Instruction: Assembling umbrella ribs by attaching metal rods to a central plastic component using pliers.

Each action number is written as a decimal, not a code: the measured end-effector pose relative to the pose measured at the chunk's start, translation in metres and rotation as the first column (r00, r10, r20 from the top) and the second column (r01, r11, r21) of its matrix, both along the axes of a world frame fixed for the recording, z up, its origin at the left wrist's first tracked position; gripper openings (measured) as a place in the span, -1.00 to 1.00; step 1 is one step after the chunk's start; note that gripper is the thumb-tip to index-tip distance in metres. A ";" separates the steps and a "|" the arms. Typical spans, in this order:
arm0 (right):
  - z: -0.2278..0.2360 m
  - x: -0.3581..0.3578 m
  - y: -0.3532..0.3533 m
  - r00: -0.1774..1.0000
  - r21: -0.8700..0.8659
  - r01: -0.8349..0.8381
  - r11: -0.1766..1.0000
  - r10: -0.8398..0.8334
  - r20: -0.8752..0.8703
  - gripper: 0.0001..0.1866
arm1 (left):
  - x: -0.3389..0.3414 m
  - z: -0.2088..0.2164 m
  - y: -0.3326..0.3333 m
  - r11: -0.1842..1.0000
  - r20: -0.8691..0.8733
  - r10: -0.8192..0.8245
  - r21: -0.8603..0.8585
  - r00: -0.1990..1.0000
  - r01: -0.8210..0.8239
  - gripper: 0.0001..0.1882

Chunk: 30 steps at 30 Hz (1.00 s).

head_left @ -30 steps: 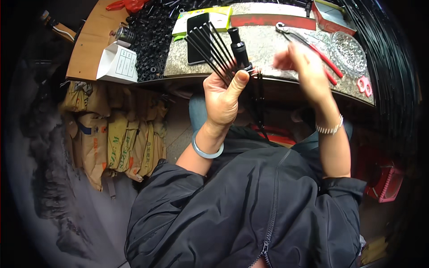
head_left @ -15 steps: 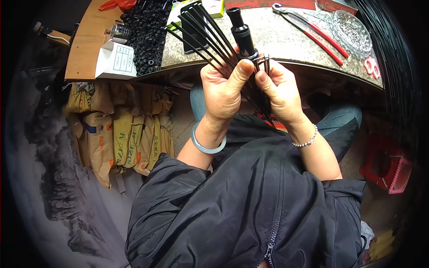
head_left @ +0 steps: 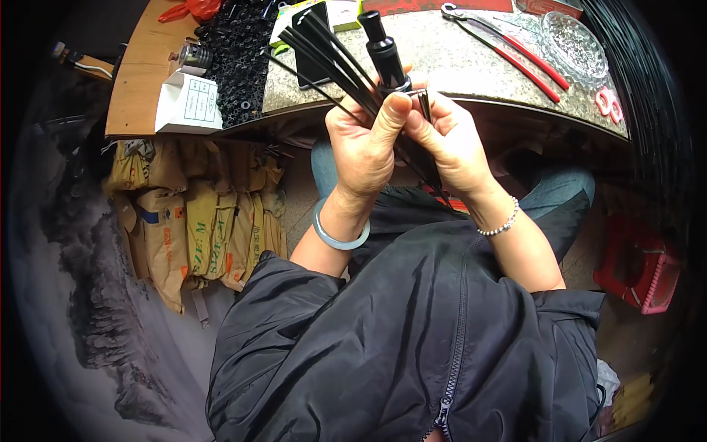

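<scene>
While Both Hands Pinch One Join, a Loose Fan Is the Weak Point

Because everything depends on one grip, I find myself watching the left hand (head_left: 362,151). Its fingers are clamped around a bundle of thin black rods (head_left: 346,82) and the lower end of a stepped black tube (head_left: 385,56), thumb pressed across the front. The right hand (head_left: 458,144) meets it, thumb and fingers pinched together on black rods beside the tube's base; exactly how many they trap, I cannot make out. All of this is held up in the air, at the near edge of the stone-topped surface (head_left: 427,51), with the rods' lower ends pointing down toward the black jacket (head_left: 368,295).

From where I stand, the splay is the worry. The rods fan out up and to the left, and one sits apart from the rest, so if the left thumb eases even slightly, that one could slide out first and others might follow. Since the two thumbs crowd together at the join, pinched skin or a bent rod seems possible if the right hand pushes too hard. The tube leans, too; should it tip further, it could drag the bundle askew.

A careless swing might also rap the smartphone (head_left: 315,74) behind the rods. The red-handled pliers (head_left: 536,62) and glass dish (head_left: 599,59), well to the right, seem safer.
</scene>
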State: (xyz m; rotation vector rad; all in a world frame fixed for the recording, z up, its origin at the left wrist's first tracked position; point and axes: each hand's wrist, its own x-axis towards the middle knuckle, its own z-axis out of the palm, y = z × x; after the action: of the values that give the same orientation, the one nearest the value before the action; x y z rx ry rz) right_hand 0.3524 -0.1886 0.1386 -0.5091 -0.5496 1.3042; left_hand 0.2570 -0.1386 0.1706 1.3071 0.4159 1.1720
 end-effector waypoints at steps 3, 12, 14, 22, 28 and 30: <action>0.004 -0.002 -0.006 0.994 0.020 0.080 0.997 -0.081 0.069 -0.69 | 0.002 -0.003 -0.002 0.998 -0.013 0.062 -0.001 0.998 -0.062 -0.63; 0.000 0.003 -0.011 0.968 0.032 0.200 0.979 -0.203 0.145 -0.86 | 0.003 -0.002 -0.003 0.999 0.030 0.032 -0.025 0.999 -0.031 -0.67; 0.000 0.003 -0.012 0.967 0.043 0.193 0.980 -0.198 0.158 -0.86 | 0.004 -0.001 -0.005 0.998 0.055 0.006 -0.065 0.998 -0.003 -0.66; 0.008 0.007 -0.013 0.966 -0.026 0.183 0.983 -0.174 0.191 -0.88 | 0.007 -0.004 -0.004 0.999 0.068 0.024 -0.035 0.997 -0.022 -0.65; 0.008 0.016 -0.012 0.982 -0.020 0.101 0.995 -0.096 0.160 -0.90 | 0.003 -0.004 -0.004 0.999 -0.007 -0.028 -0.031 1.000 0.028 -0.54; 0.006 0.021 -0.011 0.991 -0.029 0.022 0.999 -0.018 0.130 -0.90 | 0.001 -0.005 -0.004 0.997 -0.004 -0.062 -0.048 0.998 0.061 -0.53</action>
State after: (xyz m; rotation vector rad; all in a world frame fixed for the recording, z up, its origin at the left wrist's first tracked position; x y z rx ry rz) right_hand 0.3735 -0.1993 0.1447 -0.6266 -0.6318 1.2677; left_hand 0.2585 -0.1422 0.1658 1.2737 0.4026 1.1010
